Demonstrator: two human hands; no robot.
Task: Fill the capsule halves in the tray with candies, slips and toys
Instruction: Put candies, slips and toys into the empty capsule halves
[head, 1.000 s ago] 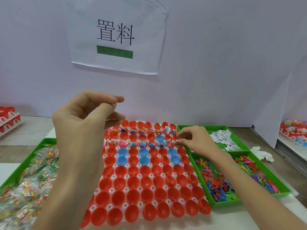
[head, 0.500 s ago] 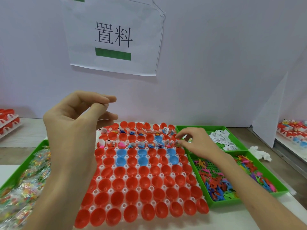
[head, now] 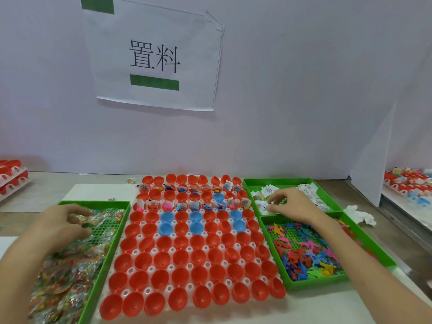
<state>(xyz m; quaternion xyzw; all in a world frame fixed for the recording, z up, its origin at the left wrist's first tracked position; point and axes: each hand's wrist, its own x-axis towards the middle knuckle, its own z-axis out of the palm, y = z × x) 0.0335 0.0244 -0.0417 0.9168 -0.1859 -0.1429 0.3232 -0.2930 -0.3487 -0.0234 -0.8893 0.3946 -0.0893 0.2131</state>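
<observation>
Our L grip point(head: 63, 224) curls round candies point(head: 70, 265) in the left bin point(head: 93, 203); R grip point(head: 289, 204) pinches slips point(head: 311, 192) in the far-right bin point(head: 280, 181). Tray point(head: 189, 249) of halves point(head: 180, 257) sits between on the surface point(head: 42, 183), some far rows filled; toys point(head: 304, 256) near-right.

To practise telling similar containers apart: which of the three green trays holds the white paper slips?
The far-right tray, under the right hand; the near-right tray holds toys, the left tray wrapped candies.
</observation>
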